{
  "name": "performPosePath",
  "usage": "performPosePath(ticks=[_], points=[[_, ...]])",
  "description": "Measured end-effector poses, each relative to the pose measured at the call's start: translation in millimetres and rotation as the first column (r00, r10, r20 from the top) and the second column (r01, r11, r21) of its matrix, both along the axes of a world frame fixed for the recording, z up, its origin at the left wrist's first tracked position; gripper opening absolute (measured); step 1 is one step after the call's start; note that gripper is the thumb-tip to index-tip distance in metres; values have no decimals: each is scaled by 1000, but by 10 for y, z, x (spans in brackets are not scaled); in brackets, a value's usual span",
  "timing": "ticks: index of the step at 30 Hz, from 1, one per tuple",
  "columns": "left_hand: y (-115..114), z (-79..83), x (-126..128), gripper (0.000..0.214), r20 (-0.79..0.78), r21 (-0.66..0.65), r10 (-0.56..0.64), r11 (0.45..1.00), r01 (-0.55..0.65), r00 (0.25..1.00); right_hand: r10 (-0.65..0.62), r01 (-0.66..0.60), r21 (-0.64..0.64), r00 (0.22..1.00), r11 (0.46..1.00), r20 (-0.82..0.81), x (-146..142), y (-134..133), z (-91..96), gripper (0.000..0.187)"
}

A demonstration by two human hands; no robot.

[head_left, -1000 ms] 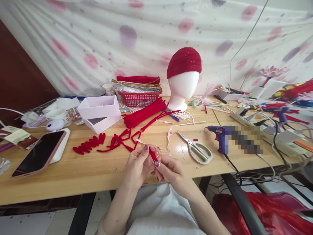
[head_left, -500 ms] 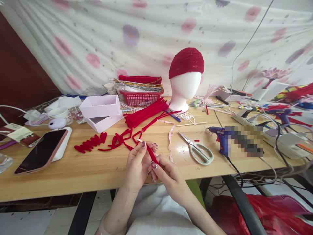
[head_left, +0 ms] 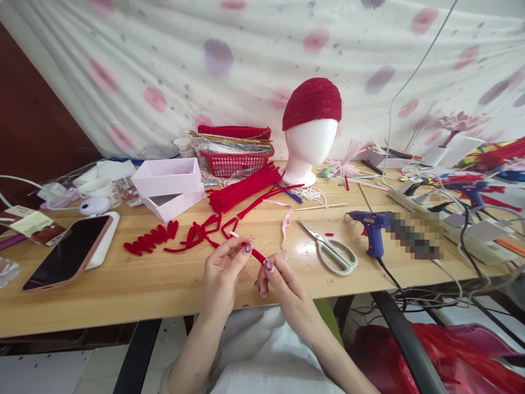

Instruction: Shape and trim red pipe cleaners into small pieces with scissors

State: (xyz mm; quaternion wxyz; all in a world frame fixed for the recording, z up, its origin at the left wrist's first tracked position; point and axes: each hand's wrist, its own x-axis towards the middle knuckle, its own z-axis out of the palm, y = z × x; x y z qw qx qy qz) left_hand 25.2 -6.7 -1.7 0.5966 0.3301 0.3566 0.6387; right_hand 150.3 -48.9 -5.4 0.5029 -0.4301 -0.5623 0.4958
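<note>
Red fuzzy strip [head_left: 258,255], slim and nearly straight, held between two bare hands above the front part of a wooden table [head_left: 164,295]. Its long axis runs on a slant: one end points away from the person and to the left, the other comes back toward the person and to the right. The left hand [head_left: 223,268] has the far end and the right hand [head_left: 287,284] the near end, so neither is closer to it; a short stretch of red shows uncovered between their fingertips.

The left hand is closed in a pinch, thumb against forefinger, with the strip between them. The right hand pinches too, thumb on top, its lower fingers loosely curled beneath. How firmly either one presses cannot be told. A small white tip [head_left: 233,234] pokes out just past the left fingertips; whether it is part of the strip is unclear.

Just beyond the left hand lie bent red strips [head_left: 195,234], with a row of red loops [head_left: 151,241] farther left. A pale tape measure [head_left: 284,227] lies beyond the right hand. Scissors [head_left: 319,239] rest to that hand's right, apart from it, blades pointing away and leftward. Farther right is a blue glue gun [head_left: 372,230], nozzle toward the left.
</note>
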Motion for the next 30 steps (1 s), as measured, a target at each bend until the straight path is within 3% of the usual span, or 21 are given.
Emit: performPosePath(ticks=[8, 16, 19, 23, 30], points=[[-4, -2, 30, 21, -2, -32, -30, 999, 30, 1000, -69, 68, -16, 995, 998, -66, -1, 42, -9, 43], [-67, -124, 84, 22, -1, 75, -178, 981, 177, 984, -46, 43, -25, 994, 999, -103, 18, 43, -18, 43], [-93, -115, 132, 23, 121, 75, -223, 974, 215, 967, -33, 33, 5, 993, 999, -110, 27, 44, -37, 42], [-73, -23, 112, 35, 323, 22, -161, 986, 163, 932, -38, 43, 42, 994, 998, -104, 29, 22, -66, 42], [-4, 57, 1, 42, 425, -45, -127, 986, 161, 896, -35, 40, 79, 997, 996, -74, -10, -26, -42, 41]])
